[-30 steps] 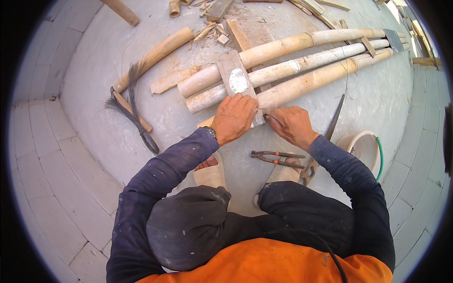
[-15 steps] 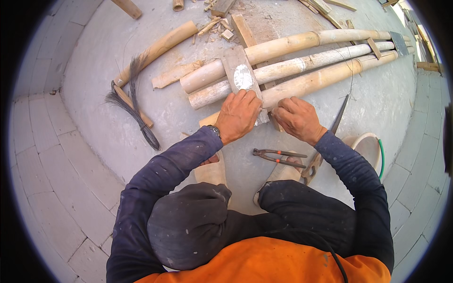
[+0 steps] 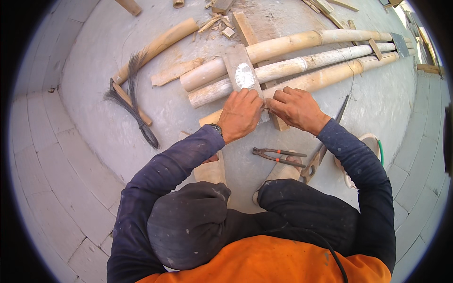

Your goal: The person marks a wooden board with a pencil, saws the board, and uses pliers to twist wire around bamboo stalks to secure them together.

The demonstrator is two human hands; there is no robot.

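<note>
My left hand (image 3: 239, 114) is closed at the near end of a short wooden board (image 3: 230, 63) with a white patch on it. My right hand (image 3: 298, 111) is closed in a pinch just beside it, over the nearest bamboo pole (image 3: 325, 75). Whatever the fingertips hold is too small or hidden to make out. The board lies across this pole, a whitish middle pole (image 3: 302, 63) and a far bamboo pole (image 3: 288, 47). Below my hands, a pair of pincers (image 3: 278, 154) with red bands rests by my right foot.
A handsaw (image 3: 325, 146) lies to the right, beside a bucket (image 3: 351, 162) with a green handle part. At left are a bundle of dark wires (image 3: 144, 129) and a loose bamboo piece (image 3: 160, 45). Wood scraps (image 3: 222, 26) litter the floor beyond.
My right hand has moved left and slightly away from me, its fingertips now close to my left hand. The left hand stays nearly in place.
</note>
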